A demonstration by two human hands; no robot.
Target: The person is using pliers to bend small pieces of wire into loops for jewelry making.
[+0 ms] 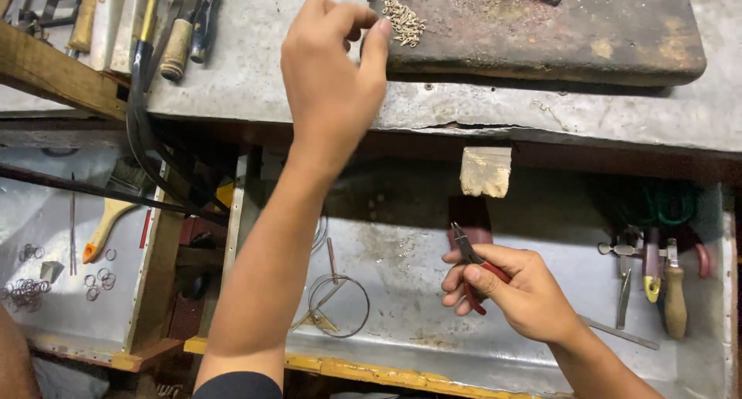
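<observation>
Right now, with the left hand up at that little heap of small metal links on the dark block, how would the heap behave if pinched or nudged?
The heap of small links looks loose, so a nudge would probably scatter it. The pieces seem tiny and light; the left hand would likely lift only a few per pinch. Lying near the edge of the worn block, some might spill onto the metal bench top.

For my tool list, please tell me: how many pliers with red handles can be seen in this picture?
1. The red-handled pliers are held in the right hand over the metal tray. More tools lie at the tray's right; others may be hidden there.
</observation>
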